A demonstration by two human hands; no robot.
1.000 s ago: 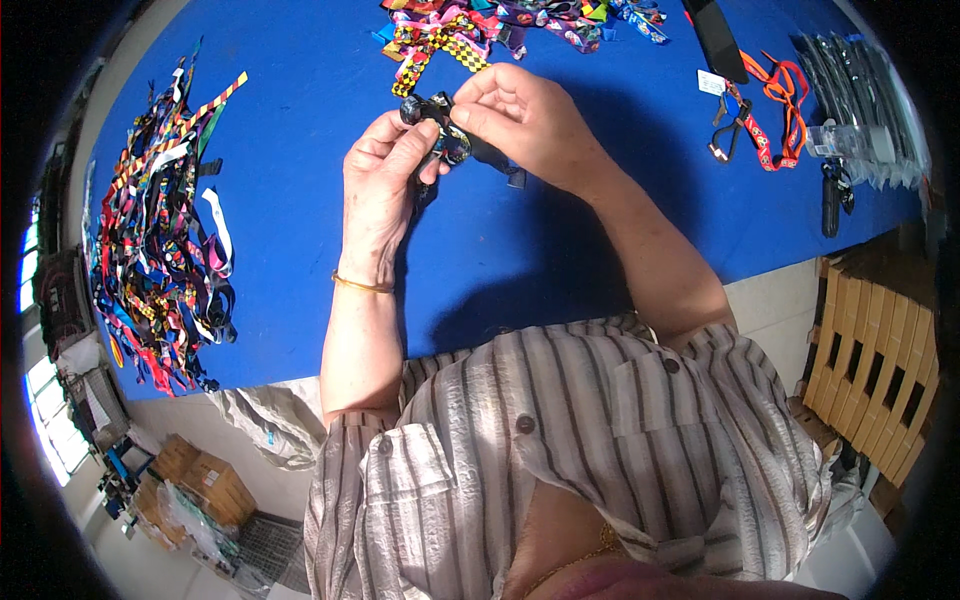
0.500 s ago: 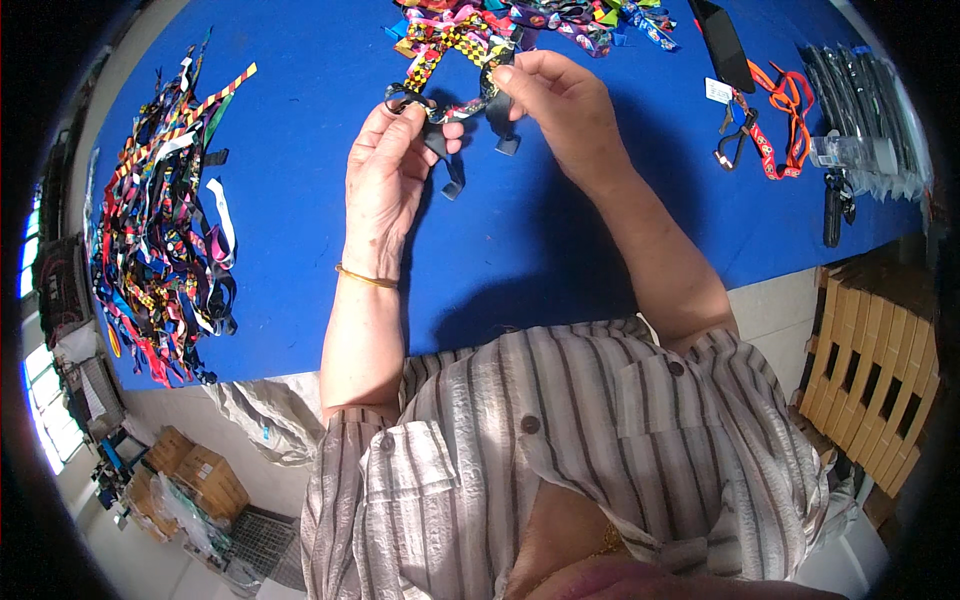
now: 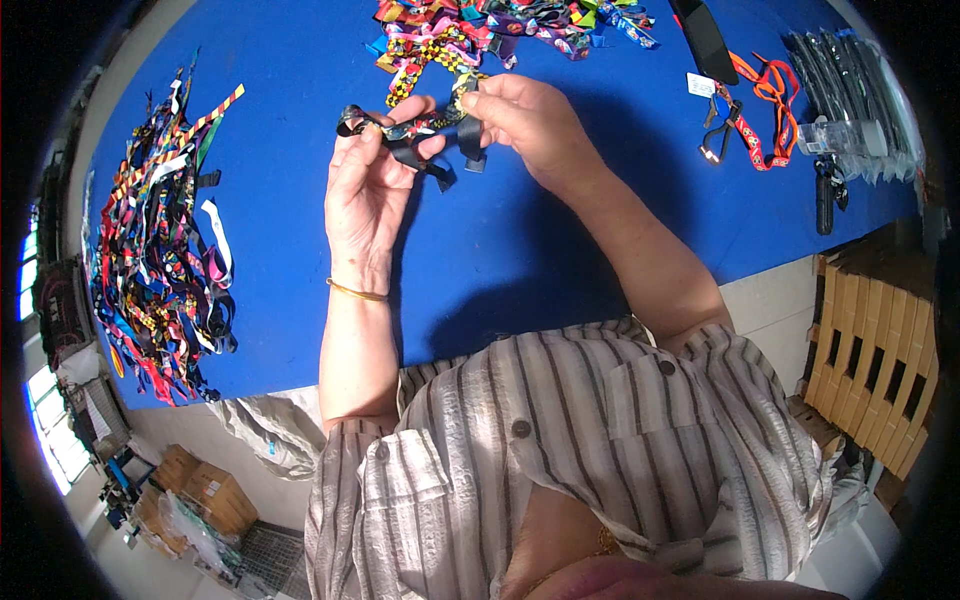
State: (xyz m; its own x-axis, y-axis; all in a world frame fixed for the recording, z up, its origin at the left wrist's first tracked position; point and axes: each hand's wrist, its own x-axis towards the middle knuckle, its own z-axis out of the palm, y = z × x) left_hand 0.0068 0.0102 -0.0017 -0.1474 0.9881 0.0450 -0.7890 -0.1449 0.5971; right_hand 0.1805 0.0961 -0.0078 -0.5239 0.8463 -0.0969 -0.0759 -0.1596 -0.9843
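Note:
Above the far half of the blue table, a dark patterned ribbon (image 3: 425,130) with black tail ends is stretched between my hands. My left hand (image 3: 362,190) is closed on its left end, the thumb pressing where the ribbon bends into a small loop. My right hand (image 3: 530,125) pinches the other end between thumb and fingers, and a black tail dangles below. Just beyond, a colourful heap of ribbon pieces (image 3: 430,50) lies at the far edge, including yellow-and-black checked ones. A long pile of mixed ribbons (image 3: 160,250) is spread on the left.
On the right of the blue table (image 3: 290,260) lie a black phone-like slab (image 3: 705,42), an orange-and-red strap (image 3: 765,145) with a dark clip, and a stack of clear-wrapped black items (image 3: 850,100). Slatted cardboard (image 3: 870,350) stands right; cardboard boxes (image 3: 215,497) sit lower left.
Both hands have come slightly nearer and left, still holding the ribbon. It now runs more openly between them, its left loop showing above my left thumb. The whole view has shifted a little.

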